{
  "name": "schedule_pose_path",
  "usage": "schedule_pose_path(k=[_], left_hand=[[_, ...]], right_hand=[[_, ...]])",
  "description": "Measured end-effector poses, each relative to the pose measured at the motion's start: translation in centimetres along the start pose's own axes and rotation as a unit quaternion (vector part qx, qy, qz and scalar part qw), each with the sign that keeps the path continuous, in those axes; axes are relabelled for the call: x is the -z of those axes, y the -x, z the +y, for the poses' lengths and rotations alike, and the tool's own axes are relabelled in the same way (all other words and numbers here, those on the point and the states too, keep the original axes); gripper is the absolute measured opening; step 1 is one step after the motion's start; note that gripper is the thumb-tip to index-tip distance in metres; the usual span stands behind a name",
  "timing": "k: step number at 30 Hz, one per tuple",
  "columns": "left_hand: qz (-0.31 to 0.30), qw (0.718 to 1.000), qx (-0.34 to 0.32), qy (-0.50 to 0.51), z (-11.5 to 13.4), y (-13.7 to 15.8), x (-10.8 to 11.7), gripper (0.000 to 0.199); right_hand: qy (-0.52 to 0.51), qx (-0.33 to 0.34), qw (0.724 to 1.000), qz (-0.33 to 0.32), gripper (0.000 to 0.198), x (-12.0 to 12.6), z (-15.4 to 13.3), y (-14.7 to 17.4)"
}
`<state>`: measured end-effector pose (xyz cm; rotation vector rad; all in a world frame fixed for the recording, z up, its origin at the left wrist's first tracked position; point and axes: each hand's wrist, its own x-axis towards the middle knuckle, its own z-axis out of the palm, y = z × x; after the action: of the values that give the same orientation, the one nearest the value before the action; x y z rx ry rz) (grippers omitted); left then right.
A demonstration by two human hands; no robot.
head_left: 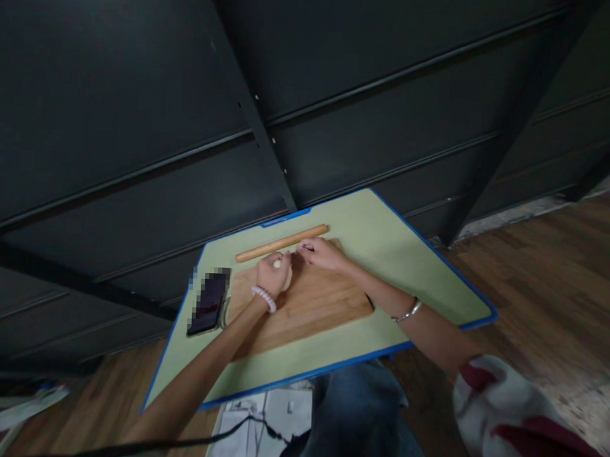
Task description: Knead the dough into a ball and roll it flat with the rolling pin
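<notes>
My left hand (272, 275), with a beaded bracelet at the wrist, is closed around a pale lump that looks like dough (288, 280). Some of the lump shows between the fingers, above the wooden board (307, 308). Just to the right, near the board's far edge, my right hand (320, 253) has its fingertips pinched together; whatever they hold, if anything, is too small to make out. The two hands are close but apart. Beyond them a wooden rolling pin (282, 244) lies across the table.
A small table (408, 259) with a pale green top and blue rim carries everything. At its left lies a dark phone (209, 304), beside the board. Dark metal panels (370, 91) rise right behind the table. My knees and a dark cable (248, 423) are below the near edge.
</notes>
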<state>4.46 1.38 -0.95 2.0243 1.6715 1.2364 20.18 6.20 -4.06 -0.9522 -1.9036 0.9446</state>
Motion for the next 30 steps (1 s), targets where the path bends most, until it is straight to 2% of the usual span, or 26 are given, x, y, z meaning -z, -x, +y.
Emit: schedule_pose_path(k=[2, 4, 7, 9, 12, 15, 17, 20, 24, 27, 30], left_hand=[[0.014, 1.0, -0.002, -0.023, -0.6, -0.2, 0.7, 0.034], [-0.018, 0.998, -0.046, -0.039, -0.8, 0.2, 1.9, 0.036], [-0.104, 0.981, -0.137, -0.088, -0.4, 1.5, 4.1, 0.04], [-0.126, 0.966, -0.178, -0.137, 0.1, 2.3, 5.4, 0.037], [-0.13, 0.956, -0.196, -0.174, 0.4, 2.5, 6.4, 0.03], [-0.124, 0.954, -0.202, -0.184, -0.3, 1.5, 6.2, 0.025], [-0.132, 0.952, -0.208, -0.182, -1.0, 0.7, 5.6, 0.029], [-0.175, 0.954, -0.212, -0.117, -1.8, 0.0, 4.8, 0.036], [-0.228, 0.948, -0.219, -0.041, -1.5, 0.8, 4.5, 0.031], [-0.234, 0.939, -0.25, -0.039, -0.6, 2.0, 4.4, 0.035], [-0.246, 0.93, -0.267, -0.05, 0.3, 2.7, 4.0, 0.029]], right_hand=[[-0.004, -0.007, 1.0, 0.0, 0.019, -0.1, -0.1, 0.1], [-0.002, -0.007, 1.0, 0.0, 0.018, -0.2, -0.3, 0.1], [0.014, 0.004, 1.0, -0.004, 0.017, -0.2, -0.3, 0.1], [0.02, 0.011, 1.0, -0.005, 0.017, -0.1, -0.2, 0.1], [0.027, 0.014, 1.0, -0.003, 0.018, -0.1, -0.1, 0.2], [0.033, 0.011, 0.999, -0.008, 0.017, -0.1, -0.1, 0.2], [0.036, 0.01, 0.999, -0.008, 0.017, -0.1, -0.3, 0.2], [0.04, 0.013, 0.999, -0.002, 0.018, -0.1, -0.5, 0.2], [0.038, 0.014, 0.999, 0.0, 0.016, 0.0, -0.5, 0.2], [0.036, 0.006, 0.999, -0.001, 0.016, 0.0, -0.5, 0.1], [0.03, 0.009, 1.0, 0.002, 0.016, 0.0, -0.6, 0.2]])
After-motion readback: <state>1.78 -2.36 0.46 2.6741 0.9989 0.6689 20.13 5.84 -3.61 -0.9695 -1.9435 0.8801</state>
